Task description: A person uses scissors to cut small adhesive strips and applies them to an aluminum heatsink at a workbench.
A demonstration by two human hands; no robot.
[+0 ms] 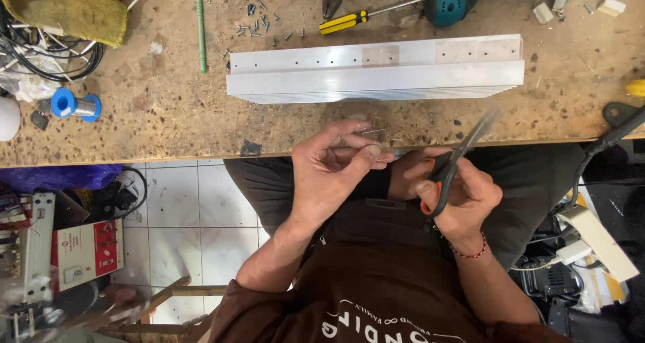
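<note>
Where chipboard bench ends, white floor tiles, clutter

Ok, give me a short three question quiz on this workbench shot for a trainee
1. True or false: the right hand holds scissors.
2. What does the left hand pinch: A a screw, B a small clear piece, C a pen?
3. Which long pale thing lies on the bench just beyond the hands?

Key: 1 true. 2 B. 3 the finned aluminium profile, with loose screws and a yellow-handled screwdriver behind it.
</note>
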